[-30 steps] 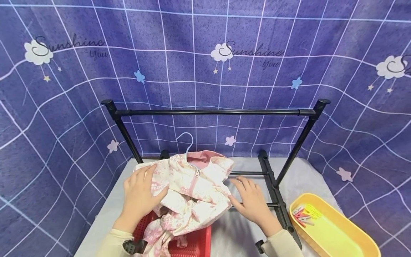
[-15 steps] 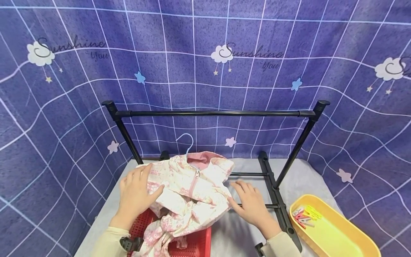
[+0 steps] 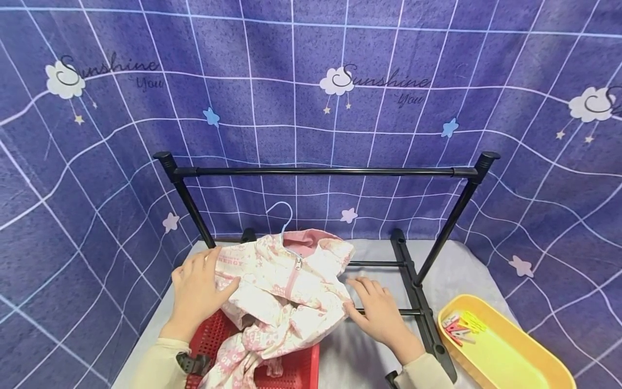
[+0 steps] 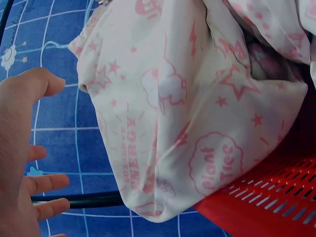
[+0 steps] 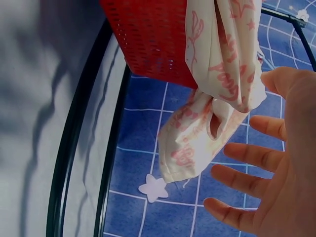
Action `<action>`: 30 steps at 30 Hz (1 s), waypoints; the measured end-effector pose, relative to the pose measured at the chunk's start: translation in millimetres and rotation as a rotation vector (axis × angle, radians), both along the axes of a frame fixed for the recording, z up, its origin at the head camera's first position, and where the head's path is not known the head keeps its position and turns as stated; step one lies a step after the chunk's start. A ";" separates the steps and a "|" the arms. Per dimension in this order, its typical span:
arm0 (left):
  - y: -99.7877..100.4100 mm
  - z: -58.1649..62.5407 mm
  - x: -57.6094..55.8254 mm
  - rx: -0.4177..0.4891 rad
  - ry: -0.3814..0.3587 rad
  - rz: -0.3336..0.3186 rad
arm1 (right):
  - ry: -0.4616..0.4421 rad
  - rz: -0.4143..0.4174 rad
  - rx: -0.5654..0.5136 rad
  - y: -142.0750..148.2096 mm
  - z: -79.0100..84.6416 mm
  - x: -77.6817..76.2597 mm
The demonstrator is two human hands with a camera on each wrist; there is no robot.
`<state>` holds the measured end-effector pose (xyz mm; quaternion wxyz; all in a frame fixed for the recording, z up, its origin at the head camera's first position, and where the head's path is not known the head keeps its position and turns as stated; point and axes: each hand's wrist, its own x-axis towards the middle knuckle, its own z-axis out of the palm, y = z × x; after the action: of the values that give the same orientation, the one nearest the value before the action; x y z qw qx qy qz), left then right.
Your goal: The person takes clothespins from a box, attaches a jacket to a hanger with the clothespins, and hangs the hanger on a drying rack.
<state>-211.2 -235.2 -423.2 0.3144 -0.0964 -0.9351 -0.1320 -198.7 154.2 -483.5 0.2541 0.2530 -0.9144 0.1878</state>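
L hand (image 3: 196, 286) & R hand (image 3: 381, 313), spread wide w/o grip, flank jacket (image 3: 264, 270); hanger hook (image 3: 291, 212) juts from collar (image 3: 303, 241), prob. b/c rest sits inside; basket (image 3: 313, 364) apparently props lower folds (image 3: 233, 356).

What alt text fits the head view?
A person's left hand and right hand flank a white-and-pink garment on a light-blue hanger, lying partly over a red basket. Beyond it, a black rack's top bar spans a blue, star-patterned curtain; at right, a yellow tray holds small colored clips.
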 end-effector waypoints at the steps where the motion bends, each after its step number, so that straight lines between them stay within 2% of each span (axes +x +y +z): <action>1: -0.9 0.1 -0.2 0.002 -0.003 0.000 | -0.004 0.000 0.000 0.1 -0.2 0.0; 20: -8.2 -2.0 -11.3 0.002 0.002 -0.001 | -0.042 -0.006 0.004 -2.2 -6.9 -0.1; 30: -11.0 1.2 -14.3 -0.004 -0.053 0.030 | -0.051 0.003 -0.005 -5.4 -7.6 1.6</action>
<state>-225.5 -246.2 -422.0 0.2911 -0.0797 -0.9448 -0.1280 -197.1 148.8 -491.2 0.2313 0.2486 -0.9197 0.1968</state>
